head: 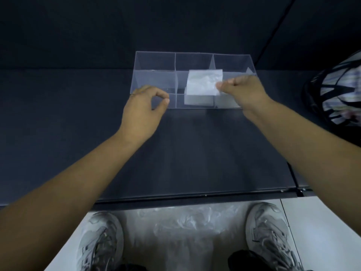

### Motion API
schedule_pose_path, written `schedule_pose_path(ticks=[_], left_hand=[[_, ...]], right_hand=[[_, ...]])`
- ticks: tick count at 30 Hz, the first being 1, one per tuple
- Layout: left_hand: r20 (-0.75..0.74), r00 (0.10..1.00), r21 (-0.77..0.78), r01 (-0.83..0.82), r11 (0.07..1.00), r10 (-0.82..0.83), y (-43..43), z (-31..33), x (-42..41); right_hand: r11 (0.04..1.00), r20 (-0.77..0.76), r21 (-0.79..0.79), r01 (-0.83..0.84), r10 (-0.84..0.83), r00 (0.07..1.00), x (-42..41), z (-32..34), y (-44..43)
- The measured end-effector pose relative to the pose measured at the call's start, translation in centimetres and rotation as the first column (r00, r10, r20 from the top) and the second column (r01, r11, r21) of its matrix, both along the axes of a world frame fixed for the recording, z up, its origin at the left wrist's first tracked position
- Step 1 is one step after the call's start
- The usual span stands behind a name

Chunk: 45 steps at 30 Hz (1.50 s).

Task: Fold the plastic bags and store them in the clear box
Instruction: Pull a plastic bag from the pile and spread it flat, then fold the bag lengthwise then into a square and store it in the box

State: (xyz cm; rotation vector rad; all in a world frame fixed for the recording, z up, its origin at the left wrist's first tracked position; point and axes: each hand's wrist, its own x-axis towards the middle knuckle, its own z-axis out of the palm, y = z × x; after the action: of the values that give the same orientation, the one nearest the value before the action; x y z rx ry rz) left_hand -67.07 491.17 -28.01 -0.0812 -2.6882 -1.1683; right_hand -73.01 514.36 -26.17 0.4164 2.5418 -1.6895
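Storing step. My right hand (244,90) pinches a folded plastic bag (203,83) by its right edge and holds it above the middle compartments of the clear box (154,55), which stands on the dark table (195,153). My left hand (144,110) sits well apart from it at the box's near-left corner, fingers curled; I cannot tell whether it grips the wall. Pale folded pieces seem to lie inside already (blurred through the walls). Next, I judge, the bag must go down flat into a compartment and be released. The crumpled bags (187,220) on the floor await folding.
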Motion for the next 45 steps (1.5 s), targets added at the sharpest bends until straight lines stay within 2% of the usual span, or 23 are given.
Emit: schedule_pose_path(ticks=[1,3,5,9,13,16,18,20,22,24,26,27,28,30,31,34,35,36,38,41,42,44,45], left_hand=[[-0.014,0.999,-0.169,0.039,0.985,-0.042,-0.2,-0.5,-0.5],[0.05,0.994,-0.382,0.106,0.918,-0.094,-0.3,-1.6,-0.8],[0.055,0.992,-0.482,0.123,0.867,-0.11,-0.4,-2.6,-0.6],[0.057,0.988,-0.558,0.149,0.816,-0.141,-0.7,-3.3,-0.3],[0.057,0.986,-0.587,0.162,0.793,-0.159,-0.5,-3.3,1.5],[0.11,0.975,-0.543,0.221,0.81,-0.193,0.0,-4.1,5.0],[0.202,0.956,-0.554,0.289,0.781,-0.211,0.2,-5.3,7.8],[0.255,0.947,-0.612,0.316,0.725,-0.198,0.1,-6.6,10.1],[0.246,0.952,-0.626,0.301,0.719,-0.184,-0.1,-7.3,11.1],[0.244,0.951,-0.615,0.302,0.728,-0.189,-0.2,-7.4,11.2],[0.242,0.951,-0.613,0.304,0.73,-0.193,-0.3,-7.4,11.1],[0.241,0.951,-0.61,0.303,0.732,-0.193,-0.3,-7.5,11.1],[0.241,0.951,-0.608,0.303,0.733,-0.193,-0.3,-7.5,11.1],[0.243,0.95,-0.609,0.306,0.731,-0.196,-0.4,-7.4,11.2],[0.243,0.95,-0.611,0.309,0.729,-0.199,-0.4,-7.4,11.2],[0.238,0.95,-0.607,0.307,0.733,-0.201,-0.5,-7.6,11.1],[0.239,0.95,-0.604,0.306,0.735,-0.199,-0.5,-7.6,11.1],[0.245,0.949,-0.602,0.309,0.736,-0.197,-0.5,-7.6,11.2],[0.27,0.943,-0.599,0.323,0.733,-0.195,-0.5,-7.4,11.2],[0.35,0.916,-0.505,0.361,0.784,-0.196,-0.4,-6.3,10.8],[0.406,0.892,-0.39,0.367,0.844,-0.2,-0.4,-5.4,10.6],[0.527,0.817,0.006,0.273,0.962,-0.236,-0.6,-3.3,10.1],[0.572,0.766,0.238,0.185,0.953,-0.292,-0.7,-2.1,9.9]], right_hand=[[0.995,0.014,0.097,0.013,-0.015,1.0,-1.5,-0.1,-0.3],[0.928,0.056,0.37,-0.031,0.011,0.998,-3.6,-0.4,-1.2],[0.826,0.076,0.56,-0.063,0.024,0.997,-4.4,-1.1,-2.0],[0.645,0.051,0.763,-0.035,-0.007,0.999,-4.6,-1.3,-3.1],[0.618,0.032,0.785,-0.037,0.02,0.999,-4.4,-0.8,-3.1],[0.72,-0.16,0.693,0.034,0.108,0.981,-1.8,0.1,-3.0],[0.834,-0.367,0.552,-0.005,0.248,0.897,2.3,0.6,-3.2],[0.85,-0.485,0.472,-0.233,0.47,0.737,8.6,0.1,-3.4],[0.694,-0.402,0.499,-0.52,0.716,0.57,15.8,-1.9,-3.0],[0.41,-0.18,0.571,-0.711,0.908,0.379,21.3,-5.0,-1.7],[0.094,0.105,0.678,-0.729,0.969,0.222,24.0,-8.6,-0.3],[-0.003,0.24,0.713,-0.702,0.94,0.24,24.4,-10.2,0.1],[-0.026,0.326,0.732,-0.681,0.891,0.316,24.3,-11.4,0.5],[-0.013,0.392,0.779,-0.627,0.79,0.471,23.8,-12.9,1.2],[-0.022,0.414,0.793,-0.609,0.753,0.512,23.6,-13.4,1.7],[-0.09,0.498,0.757,-0.647,0.721,0.482,22.8,-13.4,2.7],[-0.077,0.519,0.709,-0.701,0.73,0.445,22.6,-12.8,2.7],[-0.014,0.516,0.649,-0.761,0.743,0.426,22.3,-12.5,2.8],[0.177,0.476,0.472,-0.864,0.774,0.418,22.5,-10.9,2.7],[0.562,0.25,0.24,-0.792,0.752,0.61,22.0,-6.2,2.3],[0.661,0.175,0.149,-0.736,0.715,0.677,21.5,-4.6,2.1],[0.774,0.094,0.02,-0.633,0.629,0.772,20.2,-1.7,1.7],[0.811,0.064,-0.024,-0.584,0.585,0.809,19.4,-0.7,1.5]])
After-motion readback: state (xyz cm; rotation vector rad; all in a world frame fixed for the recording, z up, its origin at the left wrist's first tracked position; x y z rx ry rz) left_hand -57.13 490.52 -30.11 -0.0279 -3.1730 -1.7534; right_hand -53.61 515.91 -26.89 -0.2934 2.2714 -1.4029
